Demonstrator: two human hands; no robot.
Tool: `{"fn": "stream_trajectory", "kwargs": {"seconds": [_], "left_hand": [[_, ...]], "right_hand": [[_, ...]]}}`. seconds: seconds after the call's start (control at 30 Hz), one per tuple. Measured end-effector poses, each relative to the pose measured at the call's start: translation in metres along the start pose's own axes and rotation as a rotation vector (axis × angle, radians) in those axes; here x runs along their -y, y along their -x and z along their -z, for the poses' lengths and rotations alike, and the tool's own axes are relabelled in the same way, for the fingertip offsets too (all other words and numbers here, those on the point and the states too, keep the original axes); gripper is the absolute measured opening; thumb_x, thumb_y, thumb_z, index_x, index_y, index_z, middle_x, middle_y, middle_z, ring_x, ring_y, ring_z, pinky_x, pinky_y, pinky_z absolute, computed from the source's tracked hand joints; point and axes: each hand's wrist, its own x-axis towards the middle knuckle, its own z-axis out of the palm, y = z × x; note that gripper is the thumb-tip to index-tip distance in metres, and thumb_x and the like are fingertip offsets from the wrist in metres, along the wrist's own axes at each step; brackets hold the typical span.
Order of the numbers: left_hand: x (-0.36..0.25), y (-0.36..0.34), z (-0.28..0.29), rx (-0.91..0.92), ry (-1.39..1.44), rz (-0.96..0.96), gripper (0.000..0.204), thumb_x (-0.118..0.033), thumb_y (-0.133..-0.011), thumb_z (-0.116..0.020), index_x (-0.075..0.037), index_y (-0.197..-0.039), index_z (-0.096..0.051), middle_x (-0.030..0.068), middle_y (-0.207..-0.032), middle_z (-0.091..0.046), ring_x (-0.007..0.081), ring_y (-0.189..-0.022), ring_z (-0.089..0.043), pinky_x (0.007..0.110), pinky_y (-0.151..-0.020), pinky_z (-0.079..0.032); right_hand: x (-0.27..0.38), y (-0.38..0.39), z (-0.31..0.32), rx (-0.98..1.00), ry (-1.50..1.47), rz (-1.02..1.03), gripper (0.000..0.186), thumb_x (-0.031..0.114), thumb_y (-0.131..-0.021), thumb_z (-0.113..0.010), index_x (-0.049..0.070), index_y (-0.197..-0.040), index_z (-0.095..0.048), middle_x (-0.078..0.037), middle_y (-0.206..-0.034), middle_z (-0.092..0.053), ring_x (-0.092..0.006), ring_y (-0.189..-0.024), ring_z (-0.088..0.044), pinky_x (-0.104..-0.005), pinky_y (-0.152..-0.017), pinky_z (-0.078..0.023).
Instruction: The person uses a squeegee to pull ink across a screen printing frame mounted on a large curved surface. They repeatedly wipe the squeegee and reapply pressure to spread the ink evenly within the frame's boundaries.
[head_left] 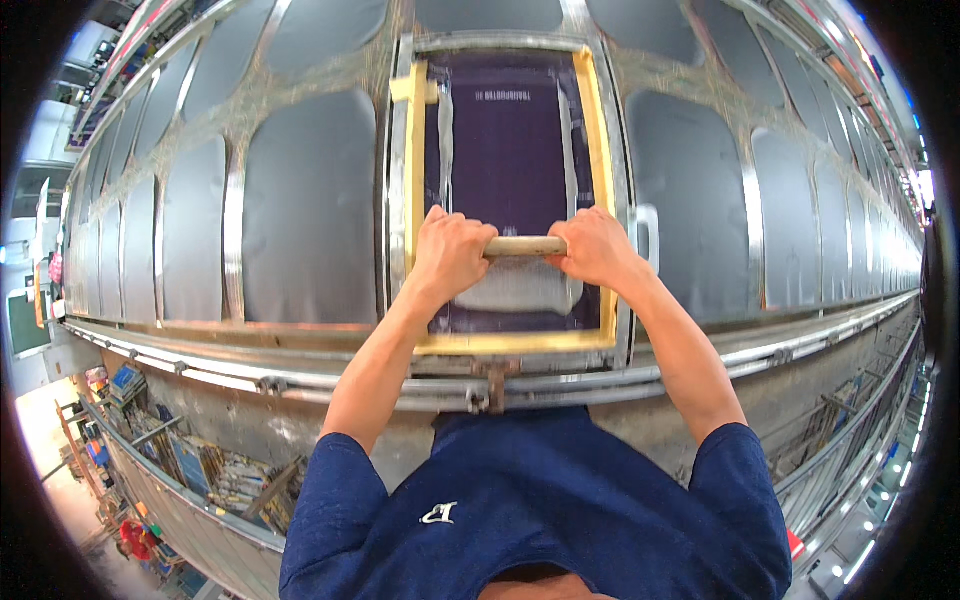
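Observation:
A screen-printing frame (618, 190) with a metal border lies on the long table in front of me. Yellow tape (415, 150) lines the inner edges of its dark purple mesh (500, 150). Across the mesh runs a squeegee (525, 246) with a pale wooden handle. My left hand (452, 250) is closed round the handle's left end, and my right hand (598, 248) grips its right end. Light grey ink (515, 294) is smeared on the mesh on my side of the squeegee, with thin streaks along both sides. The squeegee's blade is hidden under the handle and hands.
Rows of dark flat panels (310, 210) cover the table on both sides of the frame. A metal rail (300, 388) runs along the near edge, with a bracket (490, 385) at the frame. A pale handle (648, 238) stands right of the frame. Racks (215, 475) hold stacked items at lower left.

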Motion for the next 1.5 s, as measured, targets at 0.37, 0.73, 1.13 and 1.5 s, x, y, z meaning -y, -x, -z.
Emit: {"fn": "stream_trajectory", "kwargs": {"seconds": [0.37, 0.73, 1.13, 1.5], "left_hand": [[0.146, -0.272, 0.046, 0.004, -0.147, 0.065, 0.026, -0.034, -0.070, -0.085, -0.014, -0.084, -0.076, 0.0114, -0.080, -0.073, 0.0353, -0.083, -0.070, 0.047, -0.078, -0.052], [0.139, -0.252, 0.033, -0.011, -0.051, 0.056, 0.027, -0.033, -0.068, -0.087, -0.015, -0.086, -0.078, 0.0107, -0.079, -0.074, 0.0329, -0.082, -0.071, 0.045, -0.076, -0.054], [-0.013, 0.010, -0.018, -0.059, -0.034, -0.029, 0.017, -0.024, -0.066, -0.083, -0.015, -0.072, -0.071, 0.0092, -0.068, -0.069, 0.0302, -0.070, -0.069, 0.045, -0.076, -0.045], [-0.048, 0.075, -0.046, -0.102, -0.258, 0.092, 0.003, -0.026, -0.070, -0.071, -0.023, -0.069, -0.072, -0.0014, -0.083, -0.069, 0.0226, -0.097, -0.063, 0.043, -0.095, -0.043]], "right_hand": [[-0.145, -0.253, 0.110, 0.012, -0.048, -0.111, 0.035, 0.033, -0.075, -0.083, 0.006, -0.096, -0.076, -0.020, -0.094, -0.074, -0.0382, -0.093, -0.072, -0.0468, -0.084, -0.056], [-0.134, -0.240, 0.091, 0.040, -0.101, -0.156, 0.028, 0.023, -0.075, -0.084, 0.003, -0.091, -0.074, -0.020, -0.079, -0.071, -0.0377, -0.077, -0.069, -0.0442, -0.072, -0.053], [0.003, 0.015, -0.010, 0.058, -0.112, -0.111, 0.026, 0.032, -0.075, -0.084, 0.010, -0.082, -0.073, -0.016, -0.080, -0.072, -0.0367, -0.083, -0.071, -0.0468, -0.077, -0.055], [-0.156, 0.033, -0.040, -0.558, -0.281, -0.582, 0.059, 0.040, -0.100, -0.058, -0.006, -0.137, -0.056, -0.029, -0.129, -0.063, -0.0409, -0.112, -0.064, -0.0451, -0.100, -0.050]]}}
